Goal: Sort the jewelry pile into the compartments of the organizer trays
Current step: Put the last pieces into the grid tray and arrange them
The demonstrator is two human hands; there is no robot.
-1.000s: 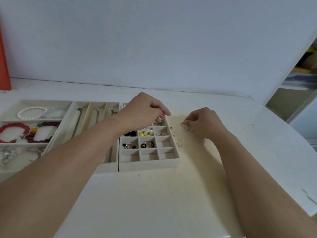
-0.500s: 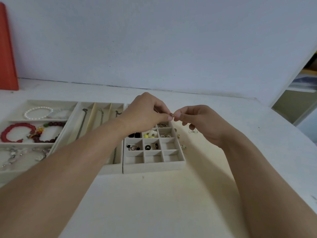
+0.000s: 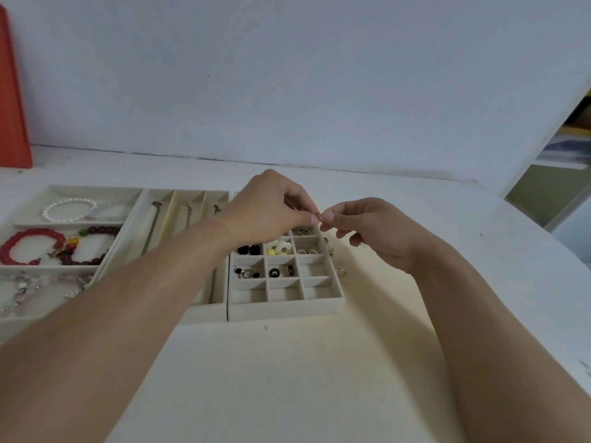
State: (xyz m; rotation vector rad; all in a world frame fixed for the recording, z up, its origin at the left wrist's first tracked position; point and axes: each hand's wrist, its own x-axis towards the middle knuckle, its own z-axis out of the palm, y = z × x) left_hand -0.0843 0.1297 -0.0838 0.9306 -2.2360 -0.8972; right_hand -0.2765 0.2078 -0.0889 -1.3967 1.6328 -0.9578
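In the middle of the frame, the left hand (image 3: pixel 268 209) and the right hand (image 3: pixel 377 231) meet above the back of the small grid tray (image 3: pixel 284 306). Both hands pinch 1 tiny piece of jewelry (image 3: pixel 319 215) between their fingertips. It is too small to tell what kind it is. The other fingers on both hands are curled in.

The grid tray sits on the white counter (image 3: pixel 287 378) below the hands. It holds black studs (image 3: pixel 248 250), a yellow and white piece (image 3: pixel 279 247), small round black pieces (image 3: pixel 281 272) and some little metal bits (image 3: pixel 306 251). The front row of boxes has nothing in it.

A few small bits of loose jewelry (image 3: pixel 334 260) lie on the counter just beside the right edge of the grid tray.

To the left is a tray with long slots (image 3: pixel 179 206), and thin chains (image 3: pixel 153 225) lie in them. At the far left of the frame is a wide tray (image 3: pixel 64 190) with a white pearl bracelet (image 3: pixel 68 209), a red bead bracelet (image 3: pixel 30 246) and a dark red bead bracelet (image 3: pixel 92 244).

An orange thing (image 3: pixel 12 100) stands at the upper left edge, against the wall.
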